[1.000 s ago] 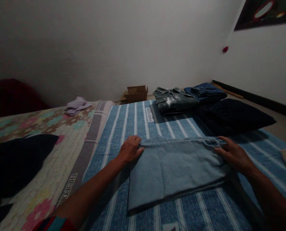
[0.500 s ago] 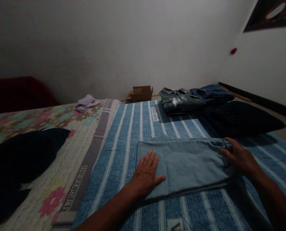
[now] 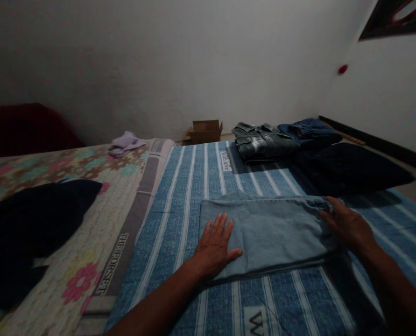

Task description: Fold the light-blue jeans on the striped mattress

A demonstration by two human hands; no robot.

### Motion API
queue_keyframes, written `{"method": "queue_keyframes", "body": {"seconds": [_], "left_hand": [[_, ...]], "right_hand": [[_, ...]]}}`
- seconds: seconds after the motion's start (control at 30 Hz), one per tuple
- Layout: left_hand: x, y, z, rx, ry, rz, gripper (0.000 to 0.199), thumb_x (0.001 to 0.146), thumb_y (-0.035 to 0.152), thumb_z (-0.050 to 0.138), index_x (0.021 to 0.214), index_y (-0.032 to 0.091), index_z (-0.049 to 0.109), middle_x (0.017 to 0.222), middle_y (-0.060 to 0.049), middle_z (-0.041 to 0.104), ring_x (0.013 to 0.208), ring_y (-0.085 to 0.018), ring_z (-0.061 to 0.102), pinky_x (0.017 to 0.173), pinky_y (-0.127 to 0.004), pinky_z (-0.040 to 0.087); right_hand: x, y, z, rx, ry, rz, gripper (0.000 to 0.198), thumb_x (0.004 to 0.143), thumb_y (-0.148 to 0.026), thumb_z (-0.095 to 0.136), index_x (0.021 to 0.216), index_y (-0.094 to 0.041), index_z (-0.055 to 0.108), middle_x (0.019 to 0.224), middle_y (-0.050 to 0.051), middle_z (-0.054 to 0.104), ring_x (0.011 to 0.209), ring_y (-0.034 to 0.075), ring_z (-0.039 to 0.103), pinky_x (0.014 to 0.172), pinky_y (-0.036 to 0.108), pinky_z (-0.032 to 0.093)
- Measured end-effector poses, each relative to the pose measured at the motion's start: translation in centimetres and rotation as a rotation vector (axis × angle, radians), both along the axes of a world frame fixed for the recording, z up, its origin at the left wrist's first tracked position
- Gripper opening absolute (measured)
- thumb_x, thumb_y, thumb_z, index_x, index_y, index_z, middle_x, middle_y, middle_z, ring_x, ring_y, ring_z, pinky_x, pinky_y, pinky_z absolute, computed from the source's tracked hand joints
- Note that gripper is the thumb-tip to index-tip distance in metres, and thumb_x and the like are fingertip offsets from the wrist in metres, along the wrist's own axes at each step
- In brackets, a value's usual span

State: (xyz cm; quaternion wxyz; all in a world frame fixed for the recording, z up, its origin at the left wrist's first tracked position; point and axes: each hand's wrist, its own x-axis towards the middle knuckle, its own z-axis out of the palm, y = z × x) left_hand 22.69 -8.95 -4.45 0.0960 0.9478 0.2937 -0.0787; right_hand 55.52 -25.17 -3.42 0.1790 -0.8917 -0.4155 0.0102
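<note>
Folded light-blue jeans (image 3: 274, 231) lie flat on the blue striped sheet (image 3: 172, 200) in front of me. My left hand (image 3: 216, 245) rests palm down on their left end, fingers spread. At the opposite end, my right hand (image 3: 349, 226) has its thumb and fingers closed on the upper right corner, by the waistband. Some of its fingers are hidden behind the hand and the cloth.
Behind the jeans lie a folded grey denim jacket (image 3: 264, 142), folded dark blue clothing (image 3: 311, 130) and a dark garment (image 3: 355, 170). A black garment (image 3: 43, 228) and a lilac cloth (image 3: 125, 143) lie on the flowered bedding. A cardboard box (image 3: 205, 133) stands by the wall.
The view has tilted down slightly, so the scene sits a little differently in the picture. My left hand stays flat on the jeans and my right hand stays at their right end.
</note>
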Motion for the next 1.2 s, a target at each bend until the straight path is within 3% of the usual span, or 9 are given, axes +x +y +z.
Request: {"method": "queue_keyframes", "body": {"seconds": [0.17, 0.3, 0.43, 0.53, 0.6, 0.7, 0.8, 0.93, 1.2], "left_hand": [[0.0, 0.0, 0.0, -0.019, 0.021, -0.005, 0.080, 0.084, 0.062, 0.038, 0.144, 0.012, 0.023, 0.152, -0.017, 0.007, 0.140, -0.028, 0.002, 0.112, -0.049, 0.010], [-0.1, 0.1, -0.3, -0.015, 0.001, -0.010, 0.080, 0.084, 0.064, 0.037, 0.144, 0.014, 0.022, 0.152, -0.016, 0.006, 0.140, -0.028, 0.001, 0.111, -0.051, 0.010], [-0.2, 0.2, -0.6, -0.016, -0.011, -0.005, 0.080, 0.084, 0.064, 0.037, 0.144, 0.014, 0.022, 0.152, -0.015, 0.006, 0.139, -0.028, 0.001, 0.112, -0.050, 0.010], [-0.3, 0.1, -0.5, -0.007, -0.023, -0.001, 0.079, 0.083, 0.063, 0.039, 0.144, 0.016, 0.024, 0.152, -0.015, 0.008, 0.139, -0.029, 0.002, 0.111, -0.051, 0.011], [-0.3, 0.0, -0.2, -0.010, -0.025, 0.002, 0.077, 0.083, 0.063, 0.040, 0.143, 0.017, 0.025, 0.152, -0.015, 0.010, 0.139, -0.029, 0.004, 0.111, -0.051, 0.012], [0.0, 0.2, 0.6, -0.034, -0.034, 0.010, 0.074, 0.085, 0.061, 0.038, 0.143, 0.017, 0.026, 0.152, -0.014, 0.012, 0.140, -0.027, 0.006, 0.111, -0.050, 0.014], [0.7, 0.9, 1.4, -0.008, -0.057, 0.043, 0.071, 0.087, 0.057, 0.037, 0.143, 0.015, 0.026, 0.152, -0.014, 0.013, 0.140, -0.026, 0.006, 0.112, -0.047, 0.013], [1.9, 2.5, 1.4, 0.067, -0.081, 0.097, 0.070, 0.088, 0.056, 0.036, 0.142, 0.011, 0.027, 0.152, -0.014, 0.016, 0.140, -0.026, 0.007, 0.112, -0.046, 0.013], [2.7, 4.2, -0.9, 0.120, -0.077, 0.092, 0.077, 0.085, 0.063, 0.034, 0.142, 0.013, 0.027, 0.152, -0.014, 0.016, 0.140, -0.027, 0.006, 0.112, -0.048, 0.008]], "right_hand": [[0.2, 0.2, -0.2, 0.018, -0.021, -0.009, 0.049, 0.081, -0.045, 0.037, 0.121, -0.020, 0.049, 0.099, 0.015, 0.065, 0.086, 0.036, 0.062, 0.068, 0.044, 0.044], [-0.3, 0.1, 0.2, -0.019, -0.062, -0.002, 0.045, 0.083, -0.044, 0.035, 0.118, -0.022, 0.051, 0.093, 0.015, 0.065, 0.081, 0.036, 0.062, 0.062, 0.042, 0.043], [-1.7, 0.3, 1.2, -0.049, -0.264, -0.010, 0.045, 0.087, -0.041, 0.031, 0.117, -0.016, 0.053, 0.092, 0.021, 0.062, 0.079, 0.038, 0.060, 0.057, 0.043, 0.040], [-3.8, 1.2, 1.7, 0.021, -0.391, 0.054, 0.042, 0.087, -0.039, 0.033, 0.114, -0.013, 0.054, 0.096, 0.020, 0.062, 0.083, 0.035, 0.059, 0.067, 0.044, 0.043], [-5.5, 2.3, 1.6, 0.112, -0.387, 0.194, 0.036, 0.088, -0.035, 0.036, 0.111, -0.015, 0.055, 0.103, 0.016, 0.062, 0.091, 0.030, 0.058, 0.078, 0.041, 0.043], [-7.9, 4.0, 0.9, 0.147, -0.370, 0.402, 0.031, 0.089, -0.031, 0.038, 0.107, -0.017, 0.058, 0.110, 0.013, 0.062, 0.100, 0.027, 0.056, 0.088, 0.038, 0.041], [-8.9, 5.3, -0.3, 0.112, -0.394, 0.489, 0.032, 0.089, -0.029, 0.039, 0.109, -0.016, 0.060, 0.117, 0.013, 0.061, 0.111, 0.027, 0.051, 0.096, 0.040, 0.036], [-7.8, 5.6, -2.2, 0.019, -0.461, 0.446, 0.042, 0.086, -0.037, 0.044, 0.119, -0.013, 0.056, 0.125, 0.015, 0.056, 0.120, 0.032, 0.044, 0.101, 0.047, 0.030], [-5.8, 4.3, -4.3, -0.078, -0.446, 0.389, 0.058, 0.086, -0.055, 0.036, 0.127, -0.017, 0.050, 0.135, 0.015, 0.048, 0.129, 0.032, 0.035, 0.105, 0.052, 0.022]]}}
